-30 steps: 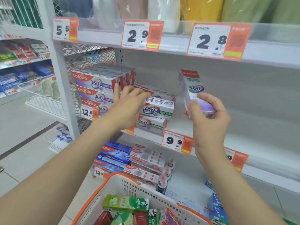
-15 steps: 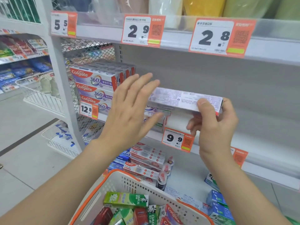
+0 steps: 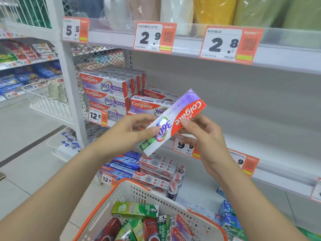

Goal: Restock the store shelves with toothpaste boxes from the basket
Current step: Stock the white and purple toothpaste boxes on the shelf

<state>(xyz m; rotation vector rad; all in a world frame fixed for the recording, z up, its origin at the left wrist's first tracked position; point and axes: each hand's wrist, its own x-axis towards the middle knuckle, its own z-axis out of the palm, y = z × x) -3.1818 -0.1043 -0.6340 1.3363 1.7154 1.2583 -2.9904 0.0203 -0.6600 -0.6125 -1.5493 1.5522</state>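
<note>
A long white, purple and red toothpaste box (image 3: pixel 175 119) is held tilted, red end up on the right, in front of the grey middle shelf (image 3: pixel 260 145); its low white end is gripped by the left hand (image 3: pixel 128 131) and its red part is pinched by the right hand (image 3: pixel 203 136), thumbs in front, fingers (image 3: pixel 188 141) behind. Bare shelf board is seen to the right, while stacks of purple and red boxes (image 3: pixel 107 91) are piled just to the left. Below the arms, a white plastic basket with an orange rim (image 3: pixel 133 192) is filled with green and red boxes (image 3: pixel 135 210).
</note>
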